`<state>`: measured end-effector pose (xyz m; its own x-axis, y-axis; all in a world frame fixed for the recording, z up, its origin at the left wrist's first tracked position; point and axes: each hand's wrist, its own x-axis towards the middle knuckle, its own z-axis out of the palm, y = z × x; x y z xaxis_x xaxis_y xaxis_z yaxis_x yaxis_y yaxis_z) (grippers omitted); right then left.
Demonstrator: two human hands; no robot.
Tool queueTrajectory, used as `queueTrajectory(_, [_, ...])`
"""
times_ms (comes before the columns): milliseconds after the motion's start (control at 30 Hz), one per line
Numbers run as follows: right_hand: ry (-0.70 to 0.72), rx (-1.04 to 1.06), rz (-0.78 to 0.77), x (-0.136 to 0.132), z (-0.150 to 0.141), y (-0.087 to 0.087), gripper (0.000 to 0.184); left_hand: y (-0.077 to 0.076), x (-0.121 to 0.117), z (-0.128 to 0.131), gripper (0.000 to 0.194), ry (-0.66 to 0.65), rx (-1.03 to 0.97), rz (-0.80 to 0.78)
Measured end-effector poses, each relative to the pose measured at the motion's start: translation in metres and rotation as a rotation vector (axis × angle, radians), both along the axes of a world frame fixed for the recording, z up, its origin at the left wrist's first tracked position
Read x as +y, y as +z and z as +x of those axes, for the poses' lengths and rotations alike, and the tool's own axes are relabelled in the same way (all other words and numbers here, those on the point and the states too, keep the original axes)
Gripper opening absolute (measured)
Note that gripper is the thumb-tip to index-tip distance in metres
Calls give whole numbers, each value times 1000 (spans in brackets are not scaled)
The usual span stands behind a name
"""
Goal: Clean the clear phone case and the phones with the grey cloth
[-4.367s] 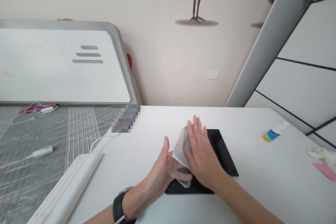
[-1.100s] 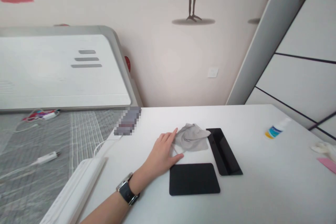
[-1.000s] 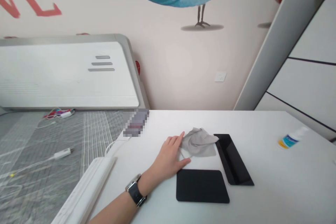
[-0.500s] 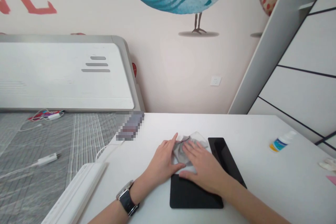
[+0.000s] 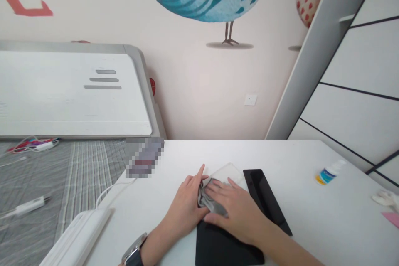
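A flat black object [image 5: 226,243] lies on the white table, with a long recessed strip down its right side and a clear, pale panel [image 5: 230,170] at its far end. My left hand [image 5: 187,199] grips its left edge, index finger stretched forward and thumb over the top. A crumpled grey cloth [image 5: 215,205] is bunched on the panel between both hands. With fingers spread, my right hand [image 5: 235,208] presses the cloth down, its thumb over the black surface. The fingers partly hide the cloth and the panel.
A small white bottle with a blue and yellow label [image 5: 329,173] stands at the right of the table [image 5: 299,216]. Crumpled white tissue [image 5: 385,198] and a pink piece [image 5: 391,218] lie at the right edge. To the left are a white box-like strip [image 5: 79,237] and a blurred-out device [image 5: 146,158] with a cable.
The view has tilted and shifted slightly. My right hand has slid the cloth left towards my left hand, bunching it and uncovering more of the panel's far corner.
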<state>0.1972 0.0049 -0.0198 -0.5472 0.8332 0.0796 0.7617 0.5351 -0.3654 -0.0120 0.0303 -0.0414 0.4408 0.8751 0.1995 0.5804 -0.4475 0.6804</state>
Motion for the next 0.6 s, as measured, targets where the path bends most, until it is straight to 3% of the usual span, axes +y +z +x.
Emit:
queueTrajectory(67, [-178,-77,52,5,5,-1,73,1,0,1,104,29,16,-9])
queueTrajectory(133, [-286,-110,95,8,8,-2,82,2,1,3,106,53,38,-15])
queueTrajectory(233, [-104,-7,26,0,1,-1,97,0,0,4,107,40,50,-6])
queueTrajectory(333, [94,91,-63,-7,-1,7,82,-2,-3,2,108,31,55,8])
queueTrajectory(400, [53,80,-37,-4,8,12,63,-1,-4,2,106,46,69,5])
queueTrajectory(467, [-74,15,37,1,22,12,53,2,-5,3,106,62,85,-8])
queueTrajectory(533, [-201,-60,110,5,29,8,58,4,-4,5,107,69,92,-10])
queueTrajectory(600, [-213,-73,122,2,26,4,73,4,-3,6,109,70,87,3])
